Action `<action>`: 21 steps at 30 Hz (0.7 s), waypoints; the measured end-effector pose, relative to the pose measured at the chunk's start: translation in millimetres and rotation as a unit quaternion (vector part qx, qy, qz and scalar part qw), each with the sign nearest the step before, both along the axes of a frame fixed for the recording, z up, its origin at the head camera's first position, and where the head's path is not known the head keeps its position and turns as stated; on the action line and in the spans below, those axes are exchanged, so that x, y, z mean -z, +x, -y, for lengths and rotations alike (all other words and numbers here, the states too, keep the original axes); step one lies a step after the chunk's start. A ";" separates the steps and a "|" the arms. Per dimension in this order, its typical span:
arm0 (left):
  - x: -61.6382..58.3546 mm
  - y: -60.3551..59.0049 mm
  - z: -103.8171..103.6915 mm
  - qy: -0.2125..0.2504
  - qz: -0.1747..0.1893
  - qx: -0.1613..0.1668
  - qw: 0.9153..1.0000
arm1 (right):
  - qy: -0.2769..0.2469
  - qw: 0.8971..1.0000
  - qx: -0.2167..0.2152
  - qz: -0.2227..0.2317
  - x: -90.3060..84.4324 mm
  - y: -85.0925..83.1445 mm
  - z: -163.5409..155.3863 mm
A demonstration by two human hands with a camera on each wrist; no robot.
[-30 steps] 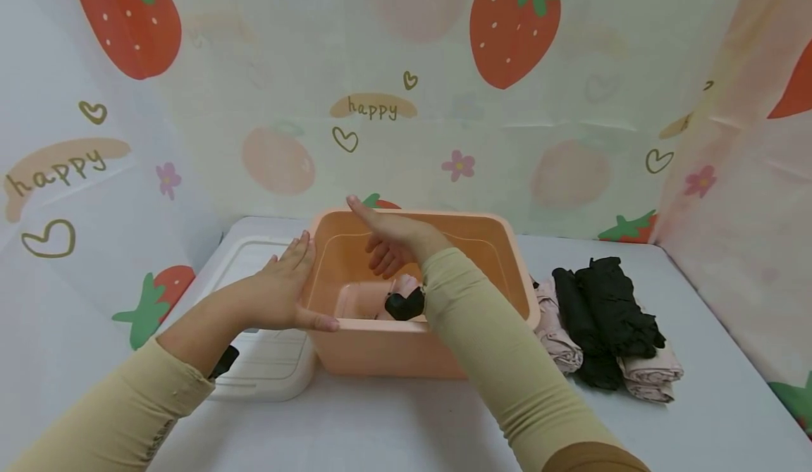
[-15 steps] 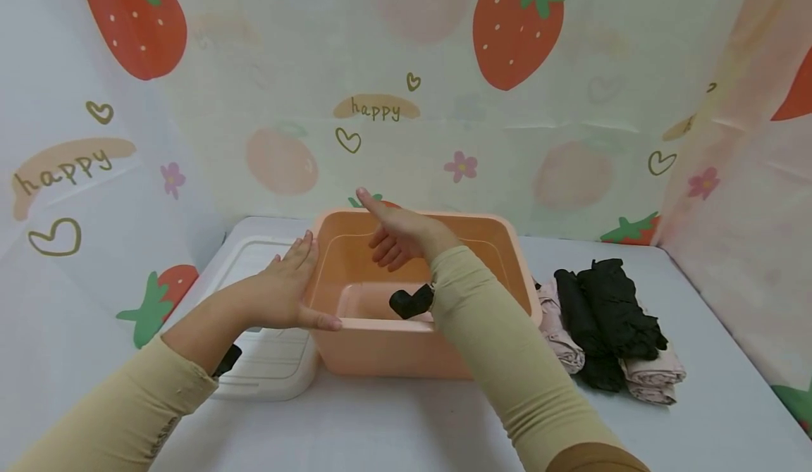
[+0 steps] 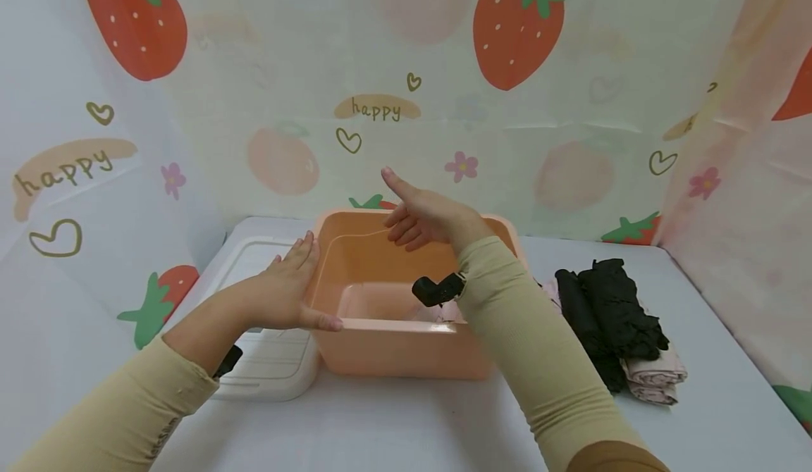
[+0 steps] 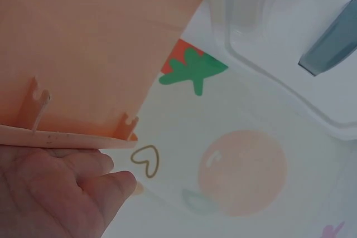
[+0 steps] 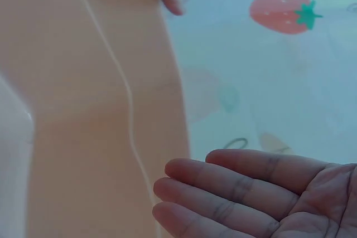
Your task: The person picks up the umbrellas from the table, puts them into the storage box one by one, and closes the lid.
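Observation:
A peach plastic bin point(image 3: 393, 349) stands mid-table. My left hand point(image 3: 288, 292) lies flat against its left wall, fingers straight and thumb along the front rim; the left wrist view shows the palm point(image 4: 56, 193) under the rim of the bin point(image 4: 100, 43). My right hand point(image 3: 421, 215) hovers over the bin's far rim, fingers relaxed and empty. In the right wrist view these fingers point(image 5: 234, 193) float beside the inner wall of the bin point(image 5: 83, 110). A bit of pink cloth point(image 3: 447, 311) shows inside the bin, mostly hidden by my right sleeve.
Rolled black and pink cloths point(image 3: 609, 310) are piled on the table right of the bin. A white lid point(image 3: 266, 366) lies flat left of the bin, under my left forearm. Strawberry-print sheets wall in the table at the back and both sides.
My right hand has risen out of the bin, up and a little to the right, with nothing in it. The left hand has stayed on the bin's left wall.

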State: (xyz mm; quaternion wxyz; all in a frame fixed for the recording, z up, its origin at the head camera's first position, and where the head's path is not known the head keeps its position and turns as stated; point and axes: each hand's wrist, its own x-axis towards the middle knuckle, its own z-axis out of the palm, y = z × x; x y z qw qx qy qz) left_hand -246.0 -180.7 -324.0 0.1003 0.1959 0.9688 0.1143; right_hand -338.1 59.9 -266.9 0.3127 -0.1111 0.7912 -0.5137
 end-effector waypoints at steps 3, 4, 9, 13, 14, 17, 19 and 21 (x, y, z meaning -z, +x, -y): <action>0.7 0.1 0.2 0.001 -0.002 0.001 1.000 | -0.003 1.000 0.006 -0.009 -7.9 2.7 -10.7; 0.7 0.1 0.1 0.000 -0.002 0.001 1.000 | -0.006 1.000 0.008 -0.011 -10.4 3.4 -14.7; 0.3 0.4 0.2 -0.003 -0.002 0.001 1.000 | -0.016 0.999 0.028 -0.028 -22.0 7.6 -36.2; -0.9 1.7 -0.4 -0.004 0.000 0.002 1.000 | -0.022 0.998 0.033 -0.047 -28.9 12.4 -54.1; -1.2 2.1 -0.5 -0.003 0.000 0.003 1.000 | -0.026 0.998 0.033 -0.051 -30.3 13.8 -58.5; -1.9 2.9 -0.7 -0.001 0.001 0.006 1.000 | -0.033 0.997 0.037 -0.060 -33.8 18.4 -70.9; -2.1 3.0 -0.5 0.001 0.000 0.007 1.000 | -0.038 0.996 0.043 -0.064 -35.3 21.4 -79.1; -1.9 2.7 -0.9 0.000 0.000 0.007 1.000 | -0.042 0.996 0.045 -0.068 -36.2 24.2 -87.8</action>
